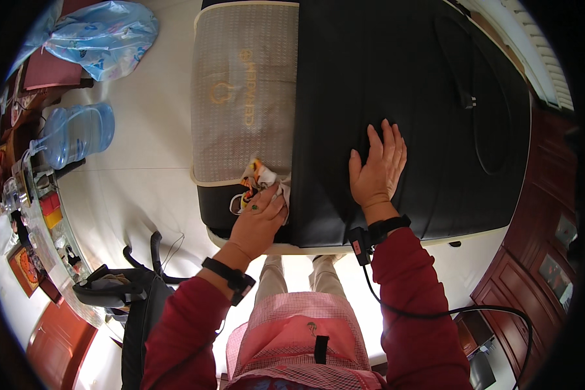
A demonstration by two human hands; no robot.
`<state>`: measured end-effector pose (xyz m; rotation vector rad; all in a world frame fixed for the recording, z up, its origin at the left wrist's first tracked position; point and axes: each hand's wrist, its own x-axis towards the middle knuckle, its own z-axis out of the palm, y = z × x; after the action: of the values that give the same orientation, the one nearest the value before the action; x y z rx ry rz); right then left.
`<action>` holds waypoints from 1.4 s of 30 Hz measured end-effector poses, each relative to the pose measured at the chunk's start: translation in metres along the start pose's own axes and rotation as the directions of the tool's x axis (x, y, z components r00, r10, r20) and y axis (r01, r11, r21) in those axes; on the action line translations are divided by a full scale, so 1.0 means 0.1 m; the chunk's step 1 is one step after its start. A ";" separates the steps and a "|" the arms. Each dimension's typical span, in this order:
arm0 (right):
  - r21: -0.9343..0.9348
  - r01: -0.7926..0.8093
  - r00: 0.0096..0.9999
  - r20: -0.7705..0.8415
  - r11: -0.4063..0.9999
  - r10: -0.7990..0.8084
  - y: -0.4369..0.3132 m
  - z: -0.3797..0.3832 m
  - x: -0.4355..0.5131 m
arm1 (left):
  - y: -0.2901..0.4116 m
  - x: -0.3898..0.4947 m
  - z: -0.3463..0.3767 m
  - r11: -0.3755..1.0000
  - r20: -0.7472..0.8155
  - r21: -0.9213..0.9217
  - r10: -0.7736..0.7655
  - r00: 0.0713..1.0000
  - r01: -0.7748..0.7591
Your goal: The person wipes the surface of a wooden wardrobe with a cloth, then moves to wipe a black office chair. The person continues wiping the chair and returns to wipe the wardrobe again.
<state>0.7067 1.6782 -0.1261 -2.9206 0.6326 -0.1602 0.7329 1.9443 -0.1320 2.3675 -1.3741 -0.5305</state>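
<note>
My left hand (261, 222), with a green-stoned ring, presses a crumpled patterned cloth (258, 178) against the near left corner of a padded black bed (419, 146). White, orange and black patches show on the cloth; part of it is hidden under my fingers. The cloth overlaps the near edge of a grey woven cover (243, 141) that bears yellow lettering and has a cream border. My right hand (380, 168) rests on the black surface with its thumb spread from the fingers and nothing held.
A black cord with a plug (469, 101) lies on the bed's right part. On the floor at left are a blue water bottle (80, 134) and a blue plastic bag (107, 39). A black chair (144, 302) stands near my left arm, beside a glass table (53, 243).
</note>
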 end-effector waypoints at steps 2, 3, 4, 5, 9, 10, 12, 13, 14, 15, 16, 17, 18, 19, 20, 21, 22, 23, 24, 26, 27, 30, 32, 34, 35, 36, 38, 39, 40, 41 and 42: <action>0.004 0.005 1.000 -0.005 1.000 -0.005 0.00 0.00 0.00 | -0.06 -0.05 -0.05 0.993 0.126 0.037 0.107 0.986 -0.112; 0.008 0.007 1.000 -0.010 1.000 -0.007 0.00 0.00 0.00 | -0.08 -0.06 -0.06 0.990 0.147 0.028 0.131 0.980 -0.137; 0.007 0.007 1.000 -0.010 1.000 -0.007 0.01 0.00 0.00 | -0.09 -0.07 -0.08 0.987 0.169 0.019 0.155 0.973 -0.161; 0.007 0.009 1.000 -0.011 1.000 -0.009 0.01 0.01 0.00 | -0.09 -0.06 -0.09 0.981 0.186 0.012 0.186 0.965 -0.192; 0.007 0.010 1.000 -0.010 1.000 -0.010 0.01 0.01 0.00 | -0.16 -0.02 -0.18 0.960 0.239 -0.006 0.272 0.932 -0.279; 0.003 0.010 1.000 -0.010 1.000 -0.010 0.01 0.01 0.00 | -0.19 0.00 -0.20 0.950 0.242 -0.005 0.303 0.922 -0.311; -0.002 0.010 1.000 -0.008 1.000 -0.010 0.01 0.01 0.00 | -0.26 0.01 -0.25 0.925 0.259 0.010 0.365 0.894 -0.380; -0.002 0.014 1.000 -0.012 1.000 -0.014 0.01 0.01 0.00 | -0.29 0.02 -0.26 0.908 0.274 0.023 0.397 0.876 -0.419; -0.001 0.018 1.000 -0.014 1.000 -0.018 0.01 0.01 0.00 | -0.32 0.01 -0.27 0.889 0.290 0.035 0.428 0.856 -0.456; 0.000 0.022 1.000 -0.017 1.000 -0.022 0.01 0.01 0.01 | -0.35 0.00 -0.28 0.874 0.295 0.024 0.457 0.839 -0.485; 0.001 0.021 1.000 -0.015 1.000 -0.021 0.01 0.01 0.01 | -0.39 -0.02 -0.30 0.858 0.299 0.014 0.486 0.821 -0.513; 0.002 0.018 1.000 -0.013 1.000 -0.018 0.01 0.01 0.01 | -0.43 -0.04 -0.32 0.841 0.304 0.003 0.515 0.801 -0.542; 0.006 0.019 1.000 -0.012 1.000 -0.019 0.01 0.01 0.01 | -0.48 -0.07 -0.34 0.836 0.328 0.014 0.515 0.792 -0.549; 0.005 0.017 1.000 -0.010 1.000 -0.017 0.01 0.01 0.01 | -0.53 -0.10 -0.37 0.831 0.351 0.026 0.513 0.783 -0.556; 0.005 0.016 1.000 -0.009 1.000 -0.016 0.01 0.01 0.01 | -0.59 -0.16 -0.40 0.831 0.363 0.020 0.512 0.779 -0.556; 0.006 0.014 1.000 -0.007 1.000 -0.014 0.01 0.00 0.00 | -0.66 -0.22 -0.44 0.830 0.363 0.070 0.495 0.789 -0.553; 0.004 0.010 1.000 -0.004 1.000 -0.010 0.01 0.00 0.00 | -0.73 -0.32 -0.49 0.836 0.353 0.103 0.476 0.805 -0.539; 0.003 0.007 1.000 -0.001 1.000 -0.007 0.01 0.00 0.00 | -0.81 -0.43 -0.53 0.841 0.342 0.135 0.456 0.822 -0.523; 0.002 0.002 1.000 -0.001 1.000 -0.002 0.01 0.00 0.00 | -0.88 -0.55 -0.55 0.882 0.311 0.154 0.384 0.870 -0.445; -0.003 0.002 1.000 0.004 1.000 -0.002 0.00 0.00 0.00 | -1.00 -0.86 -0.57 0.952 0.260 0.164 0.210 0.943 -0.258; -0.006 0.004 1.000 0.002 1.000 -0.004 0.00 0.00 0.01 | -1.05 -1.01 -0.54 0.975 0.225 0.156 0.119 0.967 -0.157; -0.003 0.006 1.000 0.002 1.000 -0.006 0.01 0.00 0.01 | -1.20 -1.39 -0.41 0.948 0.154 0.127 -0.309 0.939 0.291; 0.004 0.005 1.000 0.001 1.000 -0.005 0.01 0.00 0.01 | -1.23 -1.47 -0.40 0.715 0.148 0.170 -0.699 0.700 0.678; 0.005 0.004 1.000 -0.004 1.000 -0.004 0.01 0.00 0.01 | -1.11 -1.33 -0.41 0.618 -0.192 -0.072 -0.779 0.597 0.783; 0.007 0.005 1.000 -0.003 1.000 -0.005 0.01 0.00 0.01 | -1.00 -1.20 -0.42 0.604 -0.272 -0.248 -0.794 0.544 0.758; 0.009 0.010 1.000 -0.004 1.000 -0.010 0.01 0.00 0.01 | -0.81 -1.02 -0.39 0.740 -0.302 -0.151 -0.666 0.682 0.656; 0.002 0.003 1.000 -0.003 1.000 -0.003 0.01 0.00 0.00 | -0.41 -0.55 -0.24 0.918 -0.311 -0.084 -0.393 0.865 0.387; 0.002 0.004 1.000 -0.002 1.000 -0.004 0.01 0.00 0.01 | -0.23 -0.34 -0.13 0.976 -0.299 -0.056 -0.218 0.929 0.211; -0.001 0.010 1.000 -0.009 1.000 -0.010 0.01 0.00 0.00 | 0.00 -0.18 0.00 0.987 -0.227 -0.025 -0.158 0.961 0.157; -0.003 0.015 1.000 -0.016 1.000 -0.015 0.01 0.01 0.01 | 0.14 -0.09 0.09 0.996 -0.107 0.018 -0.082 0.991 0.085; -0.004 0.019 1.000 -0.019 1.000 -0.019 0.01 0.01 0.00 | 0.11 -0.10 0.14 0.996 -0.151 0.019 -0.087 0.985 0.091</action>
<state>0.7067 1.6772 -0.1272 -2.9329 0.6084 -0.1893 0.7136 1.9461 -0.1375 2.4437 -1.2218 -0.3518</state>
